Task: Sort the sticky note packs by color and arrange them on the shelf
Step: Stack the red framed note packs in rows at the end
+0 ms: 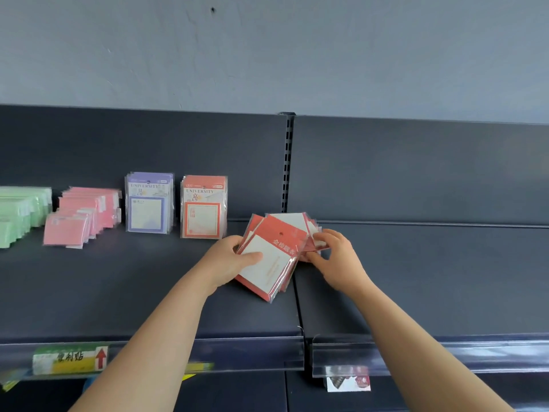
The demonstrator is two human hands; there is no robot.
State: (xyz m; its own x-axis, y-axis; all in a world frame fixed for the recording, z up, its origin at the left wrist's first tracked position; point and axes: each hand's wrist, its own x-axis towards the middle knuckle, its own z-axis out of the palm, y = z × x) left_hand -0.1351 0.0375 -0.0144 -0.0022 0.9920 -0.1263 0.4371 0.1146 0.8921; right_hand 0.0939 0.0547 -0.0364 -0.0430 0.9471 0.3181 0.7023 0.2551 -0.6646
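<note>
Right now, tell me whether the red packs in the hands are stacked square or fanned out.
Fanned out: the red packs overlap at different angles, corners splayed, held between the left hand and right hand.

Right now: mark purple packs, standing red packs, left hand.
purple packs [149,203], head view, front pack's face
standing red packs [203,209], head view, front pack's face
left hand [229,258], head view, back of hand

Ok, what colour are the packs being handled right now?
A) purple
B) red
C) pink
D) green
B: the left hand and the right hand both hold the fanned red packs, while the green packs, pink packs and purple packs sit untouched further left on the shelf.
</note>
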